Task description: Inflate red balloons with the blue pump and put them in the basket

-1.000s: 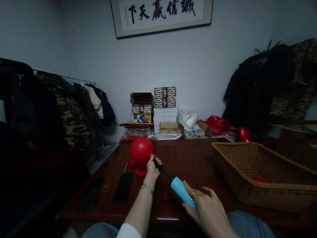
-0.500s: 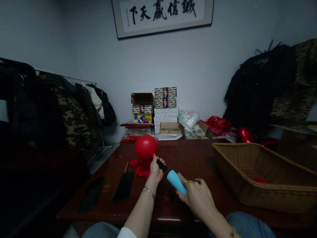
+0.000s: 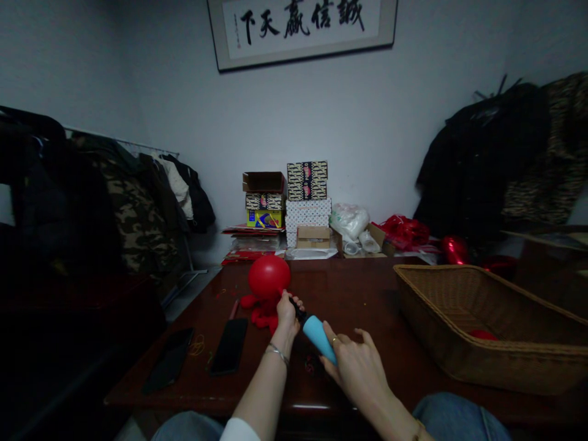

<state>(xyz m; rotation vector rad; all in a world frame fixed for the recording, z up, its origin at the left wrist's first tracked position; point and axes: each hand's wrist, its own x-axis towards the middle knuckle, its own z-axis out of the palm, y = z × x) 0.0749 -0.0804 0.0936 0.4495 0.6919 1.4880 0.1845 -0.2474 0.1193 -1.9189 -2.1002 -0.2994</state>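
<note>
A round, inflated red balloon (image 3: 269,277) stands above the table, its neck pinched by my left hand (image 3: 287,313) at the black nozzle end of a light-blue hand pump (image 3: 319,338). My right hand (image 3: 361,366) is wrapped round the pump's lower end, some fingers raised. The pump slants from upper left to lower right. Several uninflated red balloons (image 3: 264,312) lie in a pile on the table just behind and left of my left hand.
Two dark phones (image 3: 229,346) lie at the left, with yellow rubber bands (image 3: 197,346) between them. A wicker basket (image 3: 487,346) holding something red stands at the right. Stacked boxes (image 3: 307,214) and plastic bags (image 3: 351,222) line the table's far edge (image 3: 321,264).
Both hands, the pump and the balloon have shifted slightly left, with the balloon a little lower. My grips look the same.
</note>
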